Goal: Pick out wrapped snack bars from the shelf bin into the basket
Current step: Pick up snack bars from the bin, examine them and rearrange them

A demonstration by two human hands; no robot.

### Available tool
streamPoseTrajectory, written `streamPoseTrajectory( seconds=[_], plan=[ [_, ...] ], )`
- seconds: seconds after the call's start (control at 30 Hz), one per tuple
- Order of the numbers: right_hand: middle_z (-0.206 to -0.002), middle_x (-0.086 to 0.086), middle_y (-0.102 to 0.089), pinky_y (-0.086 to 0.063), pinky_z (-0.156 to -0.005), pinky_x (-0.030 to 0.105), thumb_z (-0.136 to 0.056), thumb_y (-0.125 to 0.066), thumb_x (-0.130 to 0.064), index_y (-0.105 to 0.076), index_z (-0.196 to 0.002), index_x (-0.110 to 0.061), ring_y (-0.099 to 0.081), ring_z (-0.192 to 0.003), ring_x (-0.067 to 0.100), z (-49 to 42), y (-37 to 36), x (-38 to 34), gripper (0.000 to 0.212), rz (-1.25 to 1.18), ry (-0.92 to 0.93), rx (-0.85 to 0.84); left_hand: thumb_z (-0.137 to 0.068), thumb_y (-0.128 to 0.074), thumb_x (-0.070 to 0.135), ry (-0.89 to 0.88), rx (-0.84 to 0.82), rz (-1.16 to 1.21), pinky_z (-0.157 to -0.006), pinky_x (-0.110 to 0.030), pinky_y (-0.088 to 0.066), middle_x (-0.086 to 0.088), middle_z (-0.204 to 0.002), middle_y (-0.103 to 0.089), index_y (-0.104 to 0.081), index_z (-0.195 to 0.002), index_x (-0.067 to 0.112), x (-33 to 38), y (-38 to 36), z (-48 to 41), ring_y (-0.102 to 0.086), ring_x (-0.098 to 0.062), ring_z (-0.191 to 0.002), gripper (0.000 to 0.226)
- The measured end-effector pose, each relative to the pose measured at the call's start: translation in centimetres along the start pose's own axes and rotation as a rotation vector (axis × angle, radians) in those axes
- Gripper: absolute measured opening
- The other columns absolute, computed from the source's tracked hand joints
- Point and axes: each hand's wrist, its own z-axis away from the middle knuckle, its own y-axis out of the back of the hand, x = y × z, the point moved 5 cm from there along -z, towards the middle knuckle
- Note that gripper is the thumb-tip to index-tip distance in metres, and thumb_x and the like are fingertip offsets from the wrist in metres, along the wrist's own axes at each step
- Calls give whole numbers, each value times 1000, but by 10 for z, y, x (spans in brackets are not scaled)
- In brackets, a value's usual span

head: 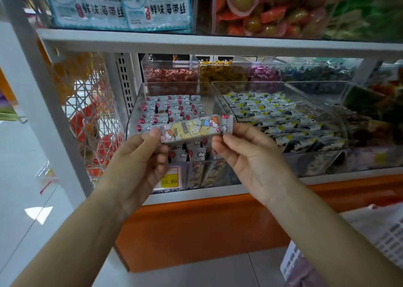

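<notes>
Both hands are up in front of the shelf here, holding one wrapped snack bar (194,129) between them. The left hand (139,155) pinches the left end of the wrapper and the right hand (246,155) pinches the right end, so the fingers (220,142) on each side are clamped on the bar, and it sits stretched out roughly level, tilted up a bit to the right. The wrapper is silvery with a yellow patch and cartoon kids on it.

It's hovering just in front of the clear shelf bin (139,103) – that bin is packed with rows of the same kind of bars, standing on end. The bin next door on the right (283,116) has a heap of dark and yellow wrapped bars instead. A yellow price tag (169,180) reading 15.80 shows under the left hand.

The white slotted basket (388,234) is down at the lower right edge, well apart from the bar and partly cut off – I can't tell what's in it
</notes>
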Motion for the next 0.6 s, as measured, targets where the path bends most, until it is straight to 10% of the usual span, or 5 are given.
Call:
streamPoseTrajectory(
  seconds=[0.6],
  plan=[
    [-72, 7, -67, -55, -58, 21, -84, -56, 1, -63, -88, -3, -67, -63, 14, -2, 5, -3, 9, 19, 17, 57, -82, -51, -9, -33, -47, 48, -55, -24, -55, -12, -69, -68, -55, -100, 2, 0, -7, 0, -69, -21, -63, 22]
  ],
)
